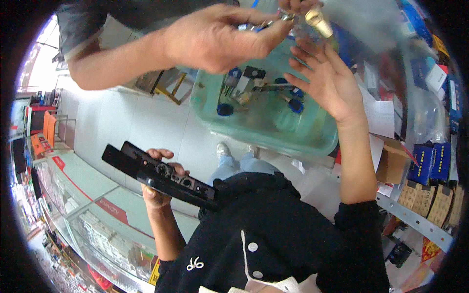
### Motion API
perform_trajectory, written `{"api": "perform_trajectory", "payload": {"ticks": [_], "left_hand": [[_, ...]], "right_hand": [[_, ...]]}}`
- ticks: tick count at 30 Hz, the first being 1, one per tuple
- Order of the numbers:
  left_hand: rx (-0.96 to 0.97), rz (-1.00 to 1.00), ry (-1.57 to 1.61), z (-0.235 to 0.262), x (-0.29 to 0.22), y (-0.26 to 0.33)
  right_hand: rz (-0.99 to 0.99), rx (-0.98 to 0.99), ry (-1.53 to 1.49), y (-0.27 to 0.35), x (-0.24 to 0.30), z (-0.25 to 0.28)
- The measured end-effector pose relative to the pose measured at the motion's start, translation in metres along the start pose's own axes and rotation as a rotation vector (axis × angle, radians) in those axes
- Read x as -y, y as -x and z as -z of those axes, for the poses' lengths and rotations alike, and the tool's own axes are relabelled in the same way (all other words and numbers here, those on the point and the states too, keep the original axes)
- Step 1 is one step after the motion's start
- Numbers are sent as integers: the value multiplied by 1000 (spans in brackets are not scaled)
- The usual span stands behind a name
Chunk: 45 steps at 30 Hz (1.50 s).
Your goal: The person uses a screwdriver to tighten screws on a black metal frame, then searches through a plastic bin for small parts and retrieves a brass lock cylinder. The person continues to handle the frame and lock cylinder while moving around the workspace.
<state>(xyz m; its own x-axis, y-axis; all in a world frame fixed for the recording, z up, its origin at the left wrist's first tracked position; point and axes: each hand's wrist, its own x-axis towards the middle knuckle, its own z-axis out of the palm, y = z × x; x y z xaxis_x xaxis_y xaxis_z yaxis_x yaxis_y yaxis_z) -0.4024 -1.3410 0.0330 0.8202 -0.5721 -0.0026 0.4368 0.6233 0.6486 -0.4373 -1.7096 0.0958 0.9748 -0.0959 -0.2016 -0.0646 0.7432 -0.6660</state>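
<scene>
My left hand grips a long black door-lock plate with round fittings on its face, held low over the floor. My right hand is raised with its fingers spread and nothing in it, against a translucent green plastic bin that holds blue-capped parts and small packets. Above it, another person's hand reaches in from the upper left and pinches a bunch of small metal keys. A brass cylinder sits just above my fingertips.
A glass display counter filled with small goods runs along the lower left. Shelves with blue and patterned boxes line the right side, beside a cardboard box. Orange chairs stand at far left on the pale tiled floor.
</scene>
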Motion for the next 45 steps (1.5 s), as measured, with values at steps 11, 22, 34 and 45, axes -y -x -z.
{"api": "perform_trajectory", "payload": {"ticks": [11,22,34,45], "left_hand": [[15,30,78,11,1,-2],[-101,-34,177,34,-3,12],[-95,-21,228,29,-5,7],[40,-2,255,27,-13,-19]], "right_hand": [[259,427,2193,-39,-83,-4],[243,294,2348,-141,-104,-104],[-339,-38,2155,-125,-105,-120],[-48,-186,410,40,10,15]]}}
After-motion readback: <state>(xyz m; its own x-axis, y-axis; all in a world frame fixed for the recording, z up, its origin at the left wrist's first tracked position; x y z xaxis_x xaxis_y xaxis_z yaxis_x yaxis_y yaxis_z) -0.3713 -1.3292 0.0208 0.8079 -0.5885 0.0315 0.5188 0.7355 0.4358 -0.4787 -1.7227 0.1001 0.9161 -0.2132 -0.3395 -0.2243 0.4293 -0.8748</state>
